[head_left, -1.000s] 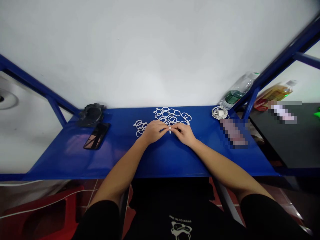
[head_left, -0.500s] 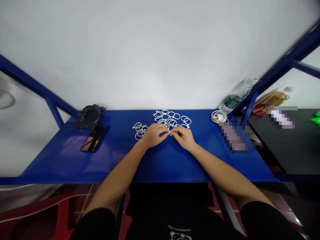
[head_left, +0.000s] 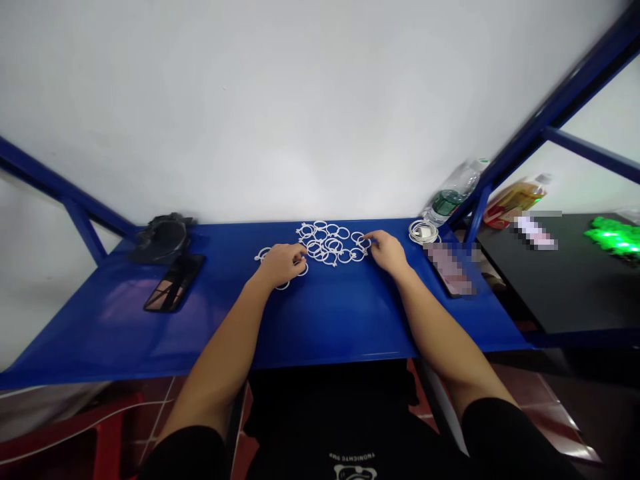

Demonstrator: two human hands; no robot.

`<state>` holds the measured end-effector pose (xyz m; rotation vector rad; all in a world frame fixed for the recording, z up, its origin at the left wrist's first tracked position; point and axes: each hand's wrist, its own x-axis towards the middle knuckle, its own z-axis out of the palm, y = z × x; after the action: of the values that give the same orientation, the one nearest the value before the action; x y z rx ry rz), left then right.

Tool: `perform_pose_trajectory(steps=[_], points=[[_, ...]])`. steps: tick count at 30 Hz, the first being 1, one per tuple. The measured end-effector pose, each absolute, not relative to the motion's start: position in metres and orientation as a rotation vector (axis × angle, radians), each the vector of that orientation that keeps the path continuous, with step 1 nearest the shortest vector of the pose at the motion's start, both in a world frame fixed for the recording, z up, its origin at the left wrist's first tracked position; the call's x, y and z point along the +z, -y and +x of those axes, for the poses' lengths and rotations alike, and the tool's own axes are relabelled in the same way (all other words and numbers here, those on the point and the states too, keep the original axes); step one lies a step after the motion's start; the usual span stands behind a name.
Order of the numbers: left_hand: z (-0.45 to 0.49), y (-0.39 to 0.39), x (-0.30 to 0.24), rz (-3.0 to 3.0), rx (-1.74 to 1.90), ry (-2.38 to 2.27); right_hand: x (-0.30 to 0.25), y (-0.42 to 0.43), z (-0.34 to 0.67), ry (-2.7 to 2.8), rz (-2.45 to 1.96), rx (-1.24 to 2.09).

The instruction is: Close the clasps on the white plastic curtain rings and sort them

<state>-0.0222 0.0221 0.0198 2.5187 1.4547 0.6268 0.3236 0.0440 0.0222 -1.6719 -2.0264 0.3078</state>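
Several white plastic rings [head_left: 329,248], each with a small knob, lie in a cluster on the blue table [head_left: 330,327]. My left hand [head_left: 281,264] is over a smaller group to the left, fingers curled and closed at a white ring [head_left: 303,270] whose edge shows beside the thumb. The hand covers most of that group. At the cluster's right end, my right hand [head_left: 389,253] has its index finger and thumb closed at the edge of another white ring [head_left: 365,244]. Its other fingers are folded in.
A black phone [head_left: 174,283] and a dark crumpled bag [head_left: 164,238] lie on the left. To the right are a coiled white cable with charger [head_left: 425,232], a blurred-out phone [head_left: 450,270] and a tilted bottle [head_left: 453,198]. Blue frame bars [head_left: 477,217] rise at both sides.
My hands, together at a small white piece before, have parted. The left went to the small left group, the right to the cluster's right end. The view has shifted slightly.
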Motion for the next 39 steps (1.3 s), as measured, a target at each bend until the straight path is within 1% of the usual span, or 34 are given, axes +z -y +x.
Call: perform_pose_trajectory(steps=[4, 9, 12, 15, 17, 20, 23, 25, 28, 32, 39], points=[[-0.024, -0.023, 0.020, 2.496, 0.424, -1.476, 0.019, -0.045, 0.324, 2.176, -1.689, 0.396], [-0.037, -0.024, 0.024, 2.365, 0.369, -1.603, 0.016, -0.043, 0.321, 2.250, -1.702, 0.325], [-0.047, -0.025, 0.024, 2.282, 0.372, -1.701, 0.017, -0.044, 0.323, 2.147, -1.687, 0.266], [-0.053, -0.027, 0.024, 2.275, 0.375, -1.769, 0.019, -0.043, 0.321, 1.923, -1.555, 0.211], [-0.052, -0.027, 0.024, 2.315, 0.425, -1.769, 0.021, -0.037, 0.314, 1.809, -1.438, 0.239], [-0.038, -0.024, 0.026, 2.408, 0.663, -1.676, 0.024, -0.021, 0.296, 1.764, -1.265, 0.347], [-0.013, -0.014, 0.028, 2.489, 0.970, -1.465, 0.022, -0.002, 0.274, 1.856, -1.060, 0.429], [0.003, -0.006, 0.029, 2.573, 1.051, -1.303, 0.018, 0.007, 0.263, 1.957, -0.925, 0.454], [0.019, 0.003, 0.028, 2.660, 1.066, -1.140, 0.012, 0.011, 0.255, 2.028, -0.793, 0.452], [0.022, 0.003, 0.024, 2.681, 1.080, -1.059, 0.008, 0.007, 0.255, 1.999, -0.737, 0.444], [0.027, 0.005, 0.021, 2.614, 1.022, -1.101, 0.010, 0.012, 0.256, 1.930, -0.977, 0.623]])
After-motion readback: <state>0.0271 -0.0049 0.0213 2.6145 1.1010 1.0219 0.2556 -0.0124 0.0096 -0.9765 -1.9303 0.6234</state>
